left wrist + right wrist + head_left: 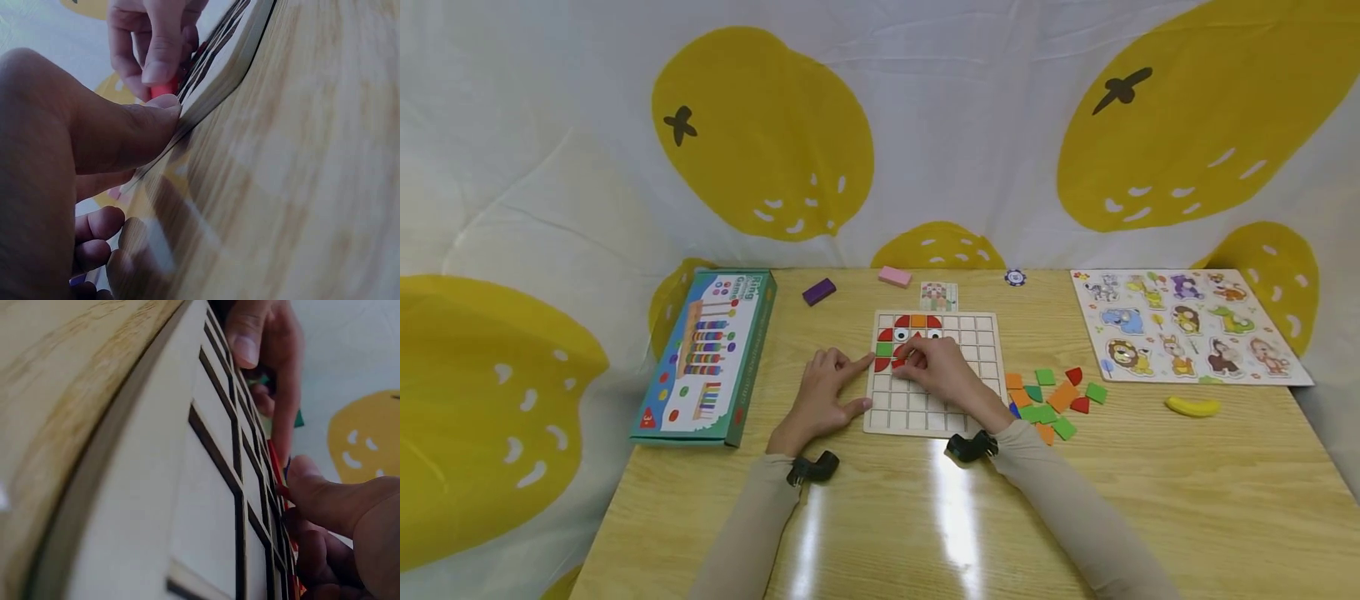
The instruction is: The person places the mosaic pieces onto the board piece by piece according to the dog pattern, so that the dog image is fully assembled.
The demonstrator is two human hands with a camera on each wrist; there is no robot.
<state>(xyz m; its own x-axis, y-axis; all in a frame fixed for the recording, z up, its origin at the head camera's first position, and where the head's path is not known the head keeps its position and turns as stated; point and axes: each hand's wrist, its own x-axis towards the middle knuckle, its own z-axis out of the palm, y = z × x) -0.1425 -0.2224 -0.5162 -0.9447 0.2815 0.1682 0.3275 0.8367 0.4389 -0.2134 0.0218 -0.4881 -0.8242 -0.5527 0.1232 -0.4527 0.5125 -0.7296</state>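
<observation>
A wooden grid board (898,401) lies before me, its upper left cells filled with red, green and orange tiles and two white eye tiles. Over these tiles my right hand (951,375) pinches a small red tile (283,490) between thumb and fingers, close over the grid. Its exact shape is mostly hidden by the fingertips. My left hand (820,392) rests at the board's left edge, index finger and thumb stretched out to the rim, the other fingers loosely bent. Just behind the board lies a small pattern card (939,296).
Loose green, orange, red and blue tiles (1063,397) lie right of the board. A ring game box (700,358) stands left. Behind are a purple block (818,292), a pink block (895,277) and a chip (1015,277). An animal puzzle (1195,325) and toy banana (1192,407) lie right.
</observation>
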